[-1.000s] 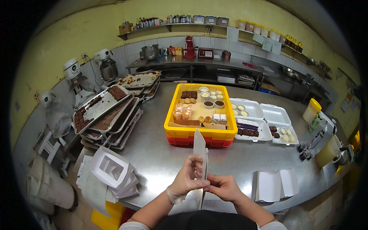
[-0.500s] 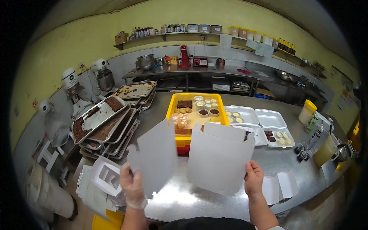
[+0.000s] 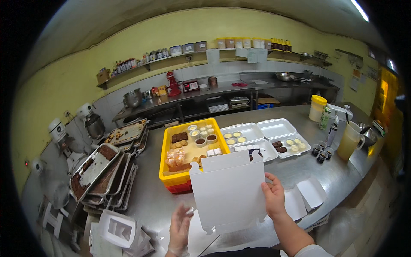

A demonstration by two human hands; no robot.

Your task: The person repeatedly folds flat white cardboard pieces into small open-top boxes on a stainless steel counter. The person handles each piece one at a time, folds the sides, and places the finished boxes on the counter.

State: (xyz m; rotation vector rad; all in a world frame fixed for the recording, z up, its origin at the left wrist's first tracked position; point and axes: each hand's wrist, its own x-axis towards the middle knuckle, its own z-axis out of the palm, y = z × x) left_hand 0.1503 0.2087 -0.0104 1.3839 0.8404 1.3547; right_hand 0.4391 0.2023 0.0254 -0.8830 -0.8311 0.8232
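My right hand point(image 3: 275, 195) is closed on the right edge of a flat white cardboard box blank point(image 3: 229, 188), thumb in front. The blank stands tilted up over the counter, with cut tabs along its top and bottom. Just left of it, my gloved left hand point(image 3: 180, 225) is raised, a little blurred, its fingers apart and nothing in them. A second flat white blank point(image 3: 195, 240) lies on the counter beside that hand, partly covered by the hand and the raised blank. Behind stands a yellow crate point(image 3: 165, 150) of brownies, cookies and small cups, its front corner hidden.
Stacked baking trays point(image 3: 92, 171) stand at left, above white folded boxes point(image 3: 122, 229). Open foam containers point(image 3: 278, 128) with desserts are at back right, near sauce cups point(image 3: 322, 155) and a pitcher point(image 3: 349, 143). An open white box point(image 3: 311, 192) sits right of my right hand.
My left hand has let go of its blank, which now lies on the counter. The right hand still holds the other blank. The view has swung to the right.
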